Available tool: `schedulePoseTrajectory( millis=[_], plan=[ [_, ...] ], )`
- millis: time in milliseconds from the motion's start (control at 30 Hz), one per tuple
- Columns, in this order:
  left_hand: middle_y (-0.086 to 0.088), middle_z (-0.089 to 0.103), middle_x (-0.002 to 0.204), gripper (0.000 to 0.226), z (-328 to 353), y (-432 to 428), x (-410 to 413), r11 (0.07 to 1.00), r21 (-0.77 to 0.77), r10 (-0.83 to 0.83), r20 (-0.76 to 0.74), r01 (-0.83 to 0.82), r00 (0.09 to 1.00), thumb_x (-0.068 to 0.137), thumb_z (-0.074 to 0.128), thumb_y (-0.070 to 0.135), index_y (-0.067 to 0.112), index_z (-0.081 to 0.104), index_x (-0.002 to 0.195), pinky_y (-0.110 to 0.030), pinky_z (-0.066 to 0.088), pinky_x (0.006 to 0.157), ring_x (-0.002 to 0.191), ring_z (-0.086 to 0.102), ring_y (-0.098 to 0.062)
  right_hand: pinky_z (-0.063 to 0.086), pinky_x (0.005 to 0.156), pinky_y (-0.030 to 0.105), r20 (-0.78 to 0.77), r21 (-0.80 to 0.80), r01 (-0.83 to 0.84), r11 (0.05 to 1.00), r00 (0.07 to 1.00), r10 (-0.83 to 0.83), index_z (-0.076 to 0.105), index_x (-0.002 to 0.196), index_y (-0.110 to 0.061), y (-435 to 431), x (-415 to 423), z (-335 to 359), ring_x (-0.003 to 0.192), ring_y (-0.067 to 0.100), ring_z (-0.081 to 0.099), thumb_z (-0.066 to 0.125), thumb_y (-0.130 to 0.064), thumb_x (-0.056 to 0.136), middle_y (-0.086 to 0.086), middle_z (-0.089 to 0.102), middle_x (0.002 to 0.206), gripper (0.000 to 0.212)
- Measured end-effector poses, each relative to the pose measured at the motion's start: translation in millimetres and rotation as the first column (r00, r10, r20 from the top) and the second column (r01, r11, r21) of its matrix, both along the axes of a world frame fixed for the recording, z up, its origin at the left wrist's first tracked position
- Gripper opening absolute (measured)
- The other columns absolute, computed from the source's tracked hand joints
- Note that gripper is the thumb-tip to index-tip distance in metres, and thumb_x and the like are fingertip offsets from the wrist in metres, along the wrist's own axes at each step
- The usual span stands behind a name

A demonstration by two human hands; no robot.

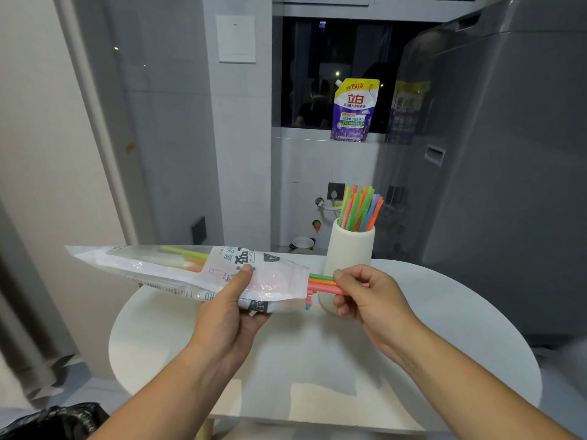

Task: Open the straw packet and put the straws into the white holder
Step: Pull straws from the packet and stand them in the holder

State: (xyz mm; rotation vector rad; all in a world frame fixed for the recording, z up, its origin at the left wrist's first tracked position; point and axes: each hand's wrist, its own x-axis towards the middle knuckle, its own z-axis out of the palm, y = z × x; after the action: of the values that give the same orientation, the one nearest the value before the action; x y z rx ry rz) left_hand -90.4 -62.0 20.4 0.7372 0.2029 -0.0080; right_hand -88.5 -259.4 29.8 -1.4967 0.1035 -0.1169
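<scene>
Both hands work above the bench: left hand point(236, 300) clamps the straw packet point(190, 273), right hand point(365, 292) pinches straws point(320, 284) lying sideways, white holder point(349, 249) just behind.

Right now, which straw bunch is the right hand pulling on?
The bunch sticking out of the packet mouth, pinched by the right hand; the straws in the white holder stand untouched.

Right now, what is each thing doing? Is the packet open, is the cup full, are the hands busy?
straw packet: open at its right end, held level above the table.
left hand: gripping the packet.
right hand: pinching a bunch of straws.
straws in hand: partly out of the packet.
white holder: upright, already has many straws.
round table: holder stands on it.
detergent pouch: upright on the ledge.
</scene>
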Motion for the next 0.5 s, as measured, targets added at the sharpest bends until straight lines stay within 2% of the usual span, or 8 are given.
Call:
schedulePoseTrajectory(
  millis=[167, 300, 400, 500],
  plan=[
    [-0.009, 0.078, 0.114, 0.033, -0.2, -4.9, -1.4, 1.000, -0.014, -0.018, -0.014, 0.017, 1.000, 0.093, 0.066, 0.010, 0.013, 0.063, 0.126, -0.047, 0.063, 0.077, 0.095, 0.077, -0.021, 0.044, 0.052, 0.028, 0.048, -0.071, -0.031, 0.997, 0.998, 0.034, 0.066, 0.093, -0.004, 4.7, -3.3, 0.8, 0.049, 0.016, 0.051, 0.067, -0.020, 0.092, 0.010, 0.059, 0.060, 0.017],
    [-0.010, 0.077, 0.117, 0.031, 1.8, -5.1, -1.9, 0.999, -0.044, -0.018, -0.021, 0.017, 1.000, 0.094, 0.065, 0.010, 0.012, 0.063, 0.125, -0.051, 0.061, 0.085, 0.104, 0.075, -0.023, 0.039, 0.051, 0.028, 0.051, -0.172, -0.017, 0.985, 0.998, 0.026, 0.064, 0.087, -0.006, 3.7, -2.8, 4.3, 0.051, 0.015, 0.046, 0.067, -0.015, 0.091, 0.006, 0.054, 0.057, 0.011],
    [-0.010, 0.077, 0.116, 0.034, 2.9, -2.9, -1.8, 0.997, -0.077, -0.007, -0.029, 0.005, 1.000, 0.094, 0.065, 0.009, 0.012, 0.062, 0.128, -0.054, 0.057, 0.093, 0.105, 0.074, -0.024, 0.035, 0.047, 0.026, -0.002, -0.033, -0.029, 0.999, 1.000, 0.029, 0.058, 0.082, -0.005, -0.2, -1.9, 9.3, 0.049, 0.016, 0.042, 0.063, -0.008, 0.093, 0.007, 0.049, 0.056, 0.012],
    [-0.009, 0.079, 0.112, 0.036, 2.9, -2.2, -1.6, 0.995, -0.101, -0.017, -0.035, 0.014, 0.999, 0.095, 0.065, 0.009, 0.011, 0.061, 0.131, -0.049, 0.062, 0.083, 0.098, 0.077, -0.022, 0.035, 0.041, 0.023, -0.041, 0.213, -0.019, 0.977, 0.999, 0.029, 0.056, 0.083, -0.006, -2.8, -2.2, 11.9, 0.048, 0.015, 0.041, 0.065, -0.008, 0.091, 0.009, 0.048, 0.059, 0.012]
  ],
)
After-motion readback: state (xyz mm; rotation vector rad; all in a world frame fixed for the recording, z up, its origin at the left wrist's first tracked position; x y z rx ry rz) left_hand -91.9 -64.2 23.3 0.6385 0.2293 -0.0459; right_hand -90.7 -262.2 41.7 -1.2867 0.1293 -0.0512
